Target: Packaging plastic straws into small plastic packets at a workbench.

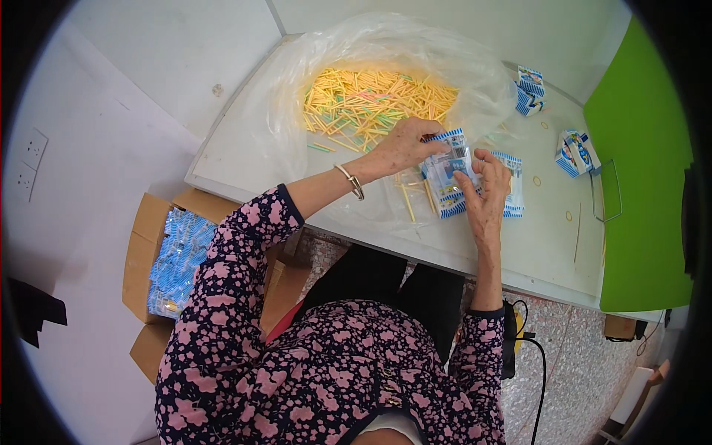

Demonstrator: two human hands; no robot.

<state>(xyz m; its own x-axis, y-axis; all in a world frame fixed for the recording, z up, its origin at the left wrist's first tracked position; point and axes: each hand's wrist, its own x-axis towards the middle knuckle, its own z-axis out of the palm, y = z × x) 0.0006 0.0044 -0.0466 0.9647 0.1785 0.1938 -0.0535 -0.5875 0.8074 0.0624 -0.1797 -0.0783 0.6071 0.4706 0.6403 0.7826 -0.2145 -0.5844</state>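
Observation:
A clear plastic packet with blue-and-white striped ends (449, 172) lies between my hands over the near part of the table. At its upper left corner, the fingers and thumb of my left hand (404, 147) are closed on it. My right hand (486, 194) grips its right side, thumb on the face and fingers bent around the edge. Partly hidden behind the right hand are more striped packets (513, 200), lying flat. Just left of the packet, a few loose thin yellow sticks (407, 199) rest on the tabletop.
A large clear plastic bag (285, 111) lies open at the back, holding many thin yellow, green and pink sticks (371, 100). Striped packs (529, 93) and a striped box (576, 153) stand at right, near rubber bands (537, 181) and a green panel (645, 178). Left below sits a cardboard box (141, 256) of packets.

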